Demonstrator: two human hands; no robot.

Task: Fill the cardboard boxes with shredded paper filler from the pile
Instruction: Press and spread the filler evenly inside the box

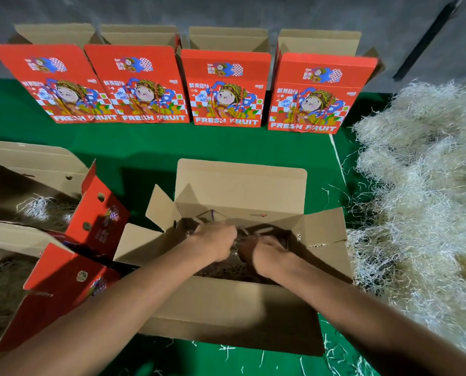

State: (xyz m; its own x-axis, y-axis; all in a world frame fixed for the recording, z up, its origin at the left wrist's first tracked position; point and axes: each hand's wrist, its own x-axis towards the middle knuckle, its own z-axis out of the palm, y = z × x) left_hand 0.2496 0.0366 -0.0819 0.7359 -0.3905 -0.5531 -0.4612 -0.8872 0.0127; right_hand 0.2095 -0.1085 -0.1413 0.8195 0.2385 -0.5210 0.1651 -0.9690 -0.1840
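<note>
An open cardboard box [240,191] stands in front of me on the green surface, flaps spread. Inside it lies shredded paper filler [221,271], dark in the box's shadow. Both my hands are down in the box on the filler. My left hand [215,241] has its fingers curled into the shreds. My right hand [264,252] sits just beside it, fingers also curled down into the filler; the fingertips are hidden. A big pile of pale shredded paper [421,202] lies to the right of the box.
Two open boxes with filler stand at the left, one farther [44,169] and one nearer [50,272]. Several red "FRESH FRUIT" boxes [229,88] line the back against a grey wall. Loose shreds [334,354] lie on the green cloth by the front.
</note>
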